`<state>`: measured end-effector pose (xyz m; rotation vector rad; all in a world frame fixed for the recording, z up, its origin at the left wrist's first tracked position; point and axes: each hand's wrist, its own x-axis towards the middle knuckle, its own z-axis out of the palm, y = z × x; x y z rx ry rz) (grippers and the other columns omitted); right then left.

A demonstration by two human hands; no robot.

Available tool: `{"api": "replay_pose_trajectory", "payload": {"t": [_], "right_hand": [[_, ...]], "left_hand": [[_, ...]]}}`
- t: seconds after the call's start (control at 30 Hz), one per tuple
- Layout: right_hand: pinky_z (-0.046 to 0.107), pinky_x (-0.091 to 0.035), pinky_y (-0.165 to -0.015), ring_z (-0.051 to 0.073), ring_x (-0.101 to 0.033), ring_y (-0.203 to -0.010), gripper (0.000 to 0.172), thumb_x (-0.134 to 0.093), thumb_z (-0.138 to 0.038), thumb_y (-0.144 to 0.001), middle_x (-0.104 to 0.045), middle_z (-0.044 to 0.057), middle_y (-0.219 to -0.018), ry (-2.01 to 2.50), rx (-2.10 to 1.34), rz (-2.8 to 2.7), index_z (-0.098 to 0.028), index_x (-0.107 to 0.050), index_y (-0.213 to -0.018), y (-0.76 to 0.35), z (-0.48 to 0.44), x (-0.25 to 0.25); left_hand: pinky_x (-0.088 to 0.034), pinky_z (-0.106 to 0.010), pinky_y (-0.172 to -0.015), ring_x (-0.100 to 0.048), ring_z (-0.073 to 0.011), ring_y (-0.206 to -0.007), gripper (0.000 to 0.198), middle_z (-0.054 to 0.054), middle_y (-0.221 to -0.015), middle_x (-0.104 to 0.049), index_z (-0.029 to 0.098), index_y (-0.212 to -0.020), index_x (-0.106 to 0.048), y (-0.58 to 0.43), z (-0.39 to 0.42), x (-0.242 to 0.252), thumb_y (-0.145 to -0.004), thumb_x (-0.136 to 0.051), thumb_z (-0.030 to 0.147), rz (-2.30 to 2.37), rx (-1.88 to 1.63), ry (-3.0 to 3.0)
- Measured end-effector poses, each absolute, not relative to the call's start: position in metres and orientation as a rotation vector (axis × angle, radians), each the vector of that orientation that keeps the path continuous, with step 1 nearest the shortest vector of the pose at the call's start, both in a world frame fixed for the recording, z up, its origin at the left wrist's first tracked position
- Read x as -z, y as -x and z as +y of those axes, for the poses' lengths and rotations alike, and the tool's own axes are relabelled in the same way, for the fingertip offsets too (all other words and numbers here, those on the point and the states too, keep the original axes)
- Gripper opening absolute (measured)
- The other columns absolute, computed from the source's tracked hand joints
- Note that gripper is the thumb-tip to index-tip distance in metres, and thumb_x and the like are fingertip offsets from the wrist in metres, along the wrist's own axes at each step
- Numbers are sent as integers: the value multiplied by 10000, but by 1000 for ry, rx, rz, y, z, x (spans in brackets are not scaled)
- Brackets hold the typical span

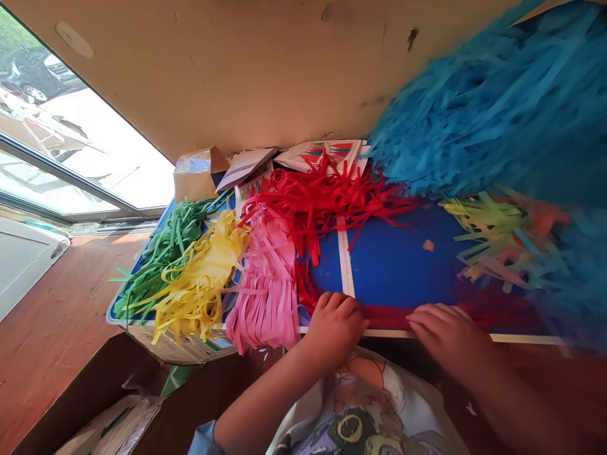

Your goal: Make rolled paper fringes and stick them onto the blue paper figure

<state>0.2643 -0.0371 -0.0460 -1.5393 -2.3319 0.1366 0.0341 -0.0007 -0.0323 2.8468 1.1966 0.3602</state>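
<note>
At the front edge of the blue table (393,256), my left hand (334,325) is closed on one end of a red tissue paper strip (386,316). Farther right, my right hand (448,335) has its fingers pressed together on the same strip, which runs flat between both hands and on past the right one in a blur. Beside my left hand lies pink fringed tissue paper (265,284), hanging over the edge. A pile of red fringed tissue paper (327,202) lies behind it.
Yellow fringe (203,272) and green fringe (175,246) cover the table's left end. A large blue fringe heap (484,120) fills the right back, near mixed-colour fringe (497,234). Printed sheets (303,157) lean by the wall. An open cardboard box (85,385) stands below left.
</note>
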Motion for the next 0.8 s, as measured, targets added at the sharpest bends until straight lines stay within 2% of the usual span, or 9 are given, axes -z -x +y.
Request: {"api": "replay_pose_trajectory", "payload": {"t": [0.17,0.37,0.57,0.8], "right_hand": [[297,-299,-649,149,-493,-686,224,-387,-250,-866,-589,-14,-706,1734,-178,-2318,-223,-548,-713,-257,-30,42],[315,-274,-643,171,-485,-671,212,-398,-217,-814,-578,-4,-666,1908,-160,-2388,-216,-508,-633,-247,-20,35],[321,-252,-633,178,-508,-672,281,-352,-203,-829,-590,20,-654,1988,-119,-2474,-208,-527,-610,-241,-13,27],[330,-223,-636,199,-510,-672,245,-402,-179,-799,-581,23,-628,2051,76,-2499,-202,-531,-592,-233,-16,24]], "left_hand": [[-373,-352,-693,-502,-185,-791,216,-27,-834,-585,176,-703,-587,-39,1,35,-865,-531,308,1299,-423,-2904],[-364,-344,-651,-488,-206,-799,143,-38,-860,-567,181,-707,-582,-44,-4,40,-818,-594,269,1421,-398,-2923],[-359,-344,-608,-483,-209,-733,203,-42,-754,-541,168,-683,-609,-46,3,36,-820,-594,317,1464,-219,-2857],[-389,-338,-640,-516,-222,-813,236,-62,-798,-560,165,-772,-651,-50,9,27,-876,-514,327,1435,-2,-2726]]}}
